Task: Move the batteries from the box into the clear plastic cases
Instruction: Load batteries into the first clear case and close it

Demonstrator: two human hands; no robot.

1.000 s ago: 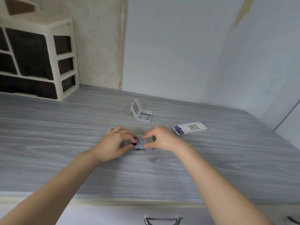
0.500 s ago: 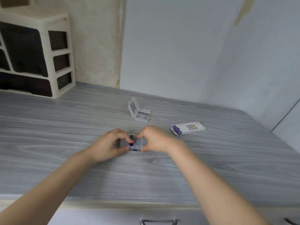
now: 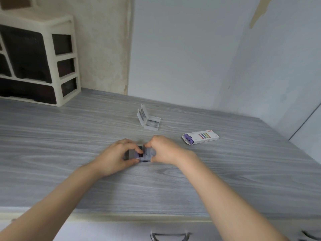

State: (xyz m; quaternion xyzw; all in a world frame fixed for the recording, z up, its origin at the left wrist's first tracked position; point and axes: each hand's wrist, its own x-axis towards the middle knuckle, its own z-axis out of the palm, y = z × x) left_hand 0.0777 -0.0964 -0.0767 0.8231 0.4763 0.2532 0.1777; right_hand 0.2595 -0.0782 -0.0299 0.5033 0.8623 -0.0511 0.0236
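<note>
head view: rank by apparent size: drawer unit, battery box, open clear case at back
1. drawer unit, though cut off at the frame edge
2. battery box
3. open clear case, close to the box, ranking unsure

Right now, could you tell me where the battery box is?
In the head view, the battery box lies on the table, right of the right hand.

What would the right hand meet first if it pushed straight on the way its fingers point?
The right hand points leftward, so it would meet the left hand gripping the same clear case; depth is hard to judge.
</note>
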